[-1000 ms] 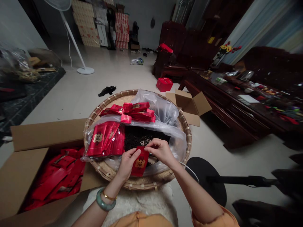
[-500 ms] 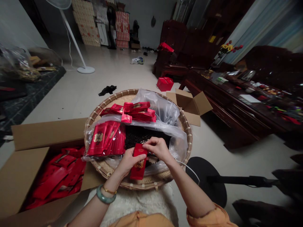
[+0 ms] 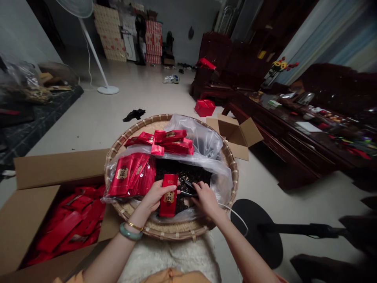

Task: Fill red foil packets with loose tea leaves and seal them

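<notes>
My left hand (image 3: 157, 194) grips a red packet (image 3: 168, 206) with gold and dark lettering, its thumb across the front. In my right hand (image 3: 204, 198) is a black tool with two slim arms (image 3: 188, 193), spread apart at their tips; its exact kind is unclear. Both hands are over a clear plastic bag (image 3: 220, 173) of dark loose, leaf-like material (image 3: 165, 169), lying in a round woven bamboo tray (image 3: 235, 165). Left of the bag's opening, a row of similar red packets (image 3: 122, 175) stands tightly together. More red packets (image 3: 173, 142) lie heaped toward the tray's far side.
An open carton (image 3: 59, 167) full of red packets is at the left. Beyond the tray stand another open carton (image 3: 249, 131) and a red box (image 3: 205, 107). A black round base (image 3: 256, 224) and white cable (image 3: 240, 218) lie at right, near a dark wooden table (image 3: 282, 145).
My right hand has left the packet's top edge, moved slightly right and taken hold of the black tool. The packet in my left hand has shifted slightly left and up.
</notes>
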